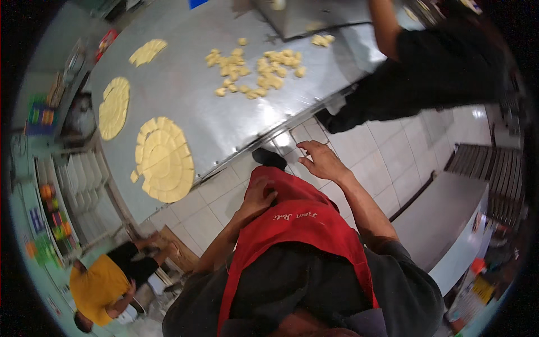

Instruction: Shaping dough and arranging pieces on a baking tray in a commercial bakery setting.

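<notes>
My left hand (pixel 258 197) rests against the front of my red apron (pixel 297 216), its thumb held apart from slightly bent fingers, which blur a little. I see nothing in it. Over the tiled floor to the right of the apron, my right hand (pixel 324 162) is open and holds nothing, its fingers loosely spread. On the metal table (pixel 213 132) ahead lies a large round dough sheet (pixel 164 160) cut into rings and segments. Two smaller flat dough pieces (pixel 114 108) (pixel 148 51) lie beyond it. Many small dough lumps (pixel 275 70) sit scattered in the table's middle.
A co-worker in dark clothes (pixel 426 73) stands at the table's right side, beside a metal box-shaped machine (pixel 314 14). Another person in a yellow shirt (pixel 101 286) sits low at the lower left. Shelves (pixel 81 185) stand left; a metal counter (pixel 441 216) and stacked trays (pixel 485 180) stand right.
</notes>
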